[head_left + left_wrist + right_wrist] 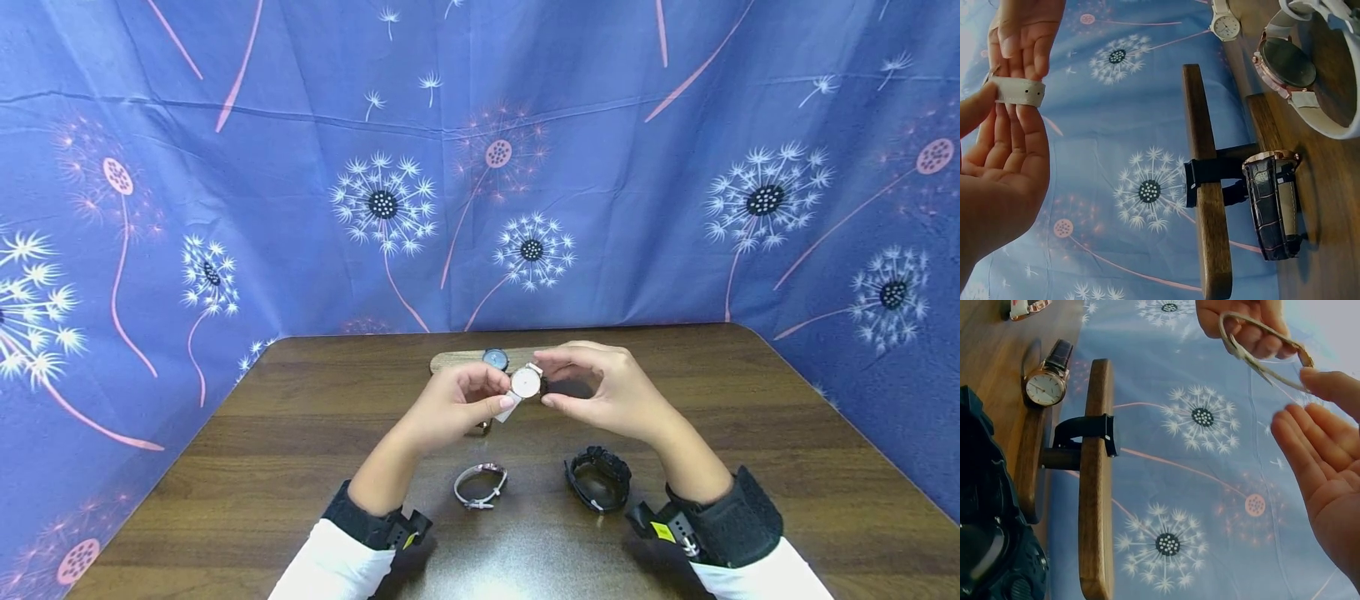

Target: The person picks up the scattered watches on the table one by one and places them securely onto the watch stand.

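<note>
Apparently, a white watch [526, 382] is being worked between two hands

The watch is in the air above the table [315, 467], in front of the wooden stand [448, 361]. The left hand [453, 402] pinches its strap between thumb and fingers. The right hand [600, 385] has bent fingers and touches the watch from the other side, but I cannot tell if it truly grasps it. I judge that the step in hand is arranging the strap. The next move, I think, calls for a steady pinch on the left, while the right fingers guide the strap end.

The views do not tell the same. From the head, the pale dial is seen facing up; the left wrist view shows instead a strap end with small holes, and the right wrist view shows the strap curved as a loop. Whether the buckle is fastened, I cannot tell. The head view shows a blue dial [495, 358] at the stand, while both wrist views show a dark band [1085, 427] around its bar. A brown watch [1046, 387], mostly hidden from the head, displays its light dial in the right wrist view. Only the left wrist view clearly shows a small pale watch [1225, 26] near the curtain [1129, 119].
</note>
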`<state>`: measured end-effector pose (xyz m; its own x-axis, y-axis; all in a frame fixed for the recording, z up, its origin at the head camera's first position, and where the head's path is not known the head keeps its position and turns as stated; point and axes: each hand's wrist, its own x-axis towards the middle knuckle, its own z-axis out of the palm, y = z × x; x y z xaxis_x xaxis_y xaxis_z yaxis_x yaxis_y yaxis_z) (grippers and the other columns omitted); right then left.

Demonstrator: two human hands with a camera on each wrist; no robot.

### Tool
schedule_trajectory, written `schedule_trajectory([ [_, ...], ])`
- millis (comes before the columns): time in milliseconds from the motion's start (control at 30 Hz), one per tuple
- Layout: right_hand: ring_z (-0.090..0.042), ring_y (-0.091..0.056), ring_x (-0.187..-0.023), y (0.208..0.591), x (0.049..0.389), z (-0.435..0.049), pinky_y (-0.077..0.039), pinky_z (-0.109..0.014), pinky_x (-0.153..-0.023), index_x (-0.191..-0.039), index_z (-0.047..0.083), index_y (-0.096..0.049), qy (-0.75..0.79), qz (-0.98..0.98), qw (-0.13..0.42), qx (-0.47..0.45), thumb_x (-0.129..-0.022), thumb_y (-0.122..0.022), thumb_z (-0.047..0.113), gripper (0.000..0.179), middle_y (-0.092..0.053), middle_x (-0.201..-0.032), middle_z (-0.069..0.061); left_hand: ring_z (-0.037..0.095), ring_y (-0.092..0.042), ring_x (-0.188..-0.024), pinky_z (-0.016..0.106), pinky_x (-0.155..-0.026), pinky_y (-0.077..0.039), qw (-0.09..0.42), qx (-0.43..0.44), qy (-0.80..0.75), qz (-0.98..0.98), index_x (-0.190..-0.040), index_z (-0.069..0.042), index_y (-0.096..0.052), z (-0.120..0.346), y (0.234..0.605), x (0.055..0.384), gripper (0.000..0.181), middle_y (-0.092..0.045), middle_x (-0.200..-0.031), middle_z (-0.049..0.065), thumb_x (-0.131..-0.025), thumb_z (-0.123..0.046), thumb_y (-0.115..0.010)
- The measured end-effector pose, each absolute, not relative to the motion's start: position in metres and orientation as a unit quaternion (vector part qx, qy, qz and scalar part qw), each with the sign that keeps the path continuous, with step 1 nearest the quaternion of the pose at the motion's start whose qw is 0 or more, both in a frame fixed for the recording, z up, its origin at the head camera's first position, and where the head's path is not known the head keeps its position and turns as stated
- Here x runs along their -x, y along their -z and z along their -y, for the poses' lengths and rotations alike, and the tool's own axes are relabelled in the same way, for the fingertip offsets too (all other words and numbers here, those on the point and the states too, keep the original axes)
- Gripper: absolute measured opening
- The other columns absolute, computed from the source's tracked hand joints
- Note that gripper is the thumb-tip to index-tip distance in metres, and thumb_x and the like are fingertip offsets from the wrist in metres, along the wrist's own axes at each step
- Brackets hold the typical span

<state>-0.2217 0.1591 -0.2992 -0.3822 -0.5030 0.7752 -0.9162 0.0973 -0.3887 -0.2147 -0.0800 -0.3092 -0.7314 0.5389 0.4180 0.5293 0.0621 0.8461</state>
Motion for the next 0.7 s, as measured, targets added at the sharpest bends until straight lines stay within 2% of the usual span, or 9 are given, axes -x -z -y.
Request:
schedule_trajectory([
  [167, -0.022, -0.065, -0.103, 0.298, 0.218, -0.153, -0.054, -0.032, -0.086, -0.116, -0.008, -0.063, -0.451, 0.705, 0.276, -0.473, -0.064, -0.083, -0.014, 0.056, -0.066, -0.114, -0.017, 0.007, -0.061, -0.076, 0.022, -0.070, -0.053, -0.022, -0.354, -0.616, -0.703, -0.095, 0.012, -0.062, 0.078, 0.309, 0.216, 0.008, -0.066, -0.085, 0.009, -0.089, 0.006, -0.063],
  [367, -0.021, -0.059, -0.112, 0.302, 0.212, -0.140, -0.048, -0.028, -0.097, -0.123, -0.002, -0.063, -0.439, 0.718, 0.317, -0.438, -0.068, -0.085, -0.002, 0.059, -0.065, -0.120, -0.013, 0.006, -0.061, -0.076, 0.019, -0.068, -0.052, -0.043, -0.350, -0.642, -0.680, -0.093, 0.015, -0.062, 0.074, 0.310, 0.217, 0.008, -0.067, -0.086, 0.009, -0.087, 0.009, -0.064],
  [533, -0.023, -0.062, -0.109, 0.306, 0.211, -0.131, -0.050, -0.027, -0.093, -0.123, -0.005, -0.062, -0.437, 0.701, 0.340, -0.449, -0.072, -0.084, 0.004, 0.057, -0.065, -0.118, -0.016, 0.006, -0.062, -0.077, 0.018, -0.068, -0.052, -0.037, -0.358, -0.652, -0.667, -0.093, 0.016, -0.062, 0.071, 0.312, 0.216, 0.010, -0.067, -0.086, 0.005, -0.086, 0.009, -0.065],
  [700, -0.022, -0.063, -0.109, 0.308, 0.210, -0.129, -0.053, -0.027, -0.089, -0.122, -0.006, -0.063, -0.444, 0.693, 0.345, -0.451, -0.075, -0.083, 0.004, 0.052, -0.066, -0.116, -0.017, 0.006, -0.062, -0.075, 0.018, -0.067, -0.053, -0.052, -0.373, -0.659, -0.651, -0.091, 0.017, -0.063, 0.070, 0.313, 0.215, 0.010, -0.068, -0.084, 0.011, -0.084, 0.011, -0.067],
])
